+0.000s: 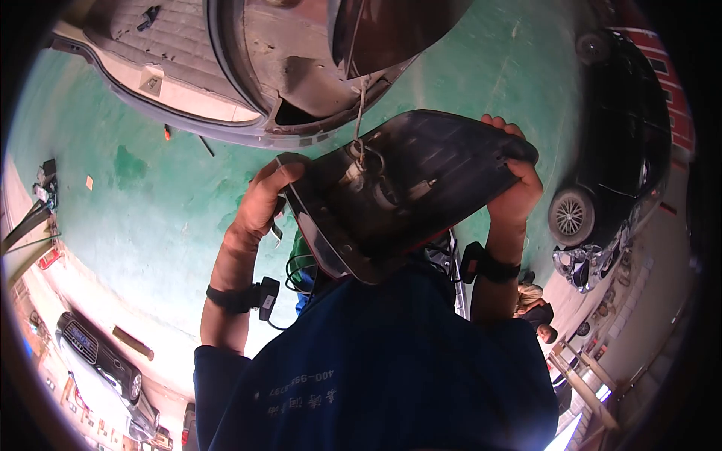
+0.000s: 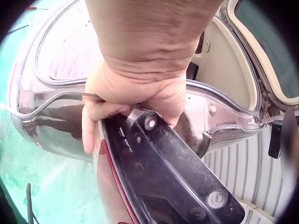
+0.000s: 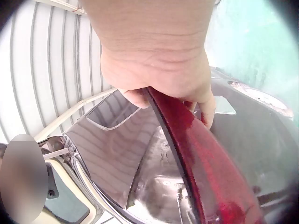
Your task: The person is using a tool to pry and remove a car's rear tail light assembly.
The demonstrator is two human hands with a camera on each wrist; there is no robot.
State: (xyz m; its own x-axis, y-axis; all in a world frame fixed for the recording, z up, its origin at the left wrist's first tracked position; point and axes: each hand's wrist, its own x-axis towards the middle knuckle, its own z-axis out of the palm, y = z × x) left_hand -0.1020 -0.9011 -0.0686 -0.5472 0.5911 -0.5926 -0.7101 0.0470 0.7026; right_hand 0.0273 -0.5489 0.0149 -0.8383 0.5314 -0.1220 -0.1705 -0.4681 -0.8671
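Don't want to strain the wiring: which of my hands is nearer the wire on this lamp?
Your left hand: it grips the end of the lamp nearer the wire, while your right hand grips the far end.

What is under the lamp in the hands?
Green floor shows around the lamp, with black cable by its lower left edge; anything directly beneath is hidden.

Head cam's up high, facing down over the shirt [image 1: 376,368], super wide. Wrist cams sit way closer, looking past the left hand [image 2: 135,91] and right hand [image 3: 159,77]; all three share the tail light [image 1: 421,177] and car [image 1: 244,134].
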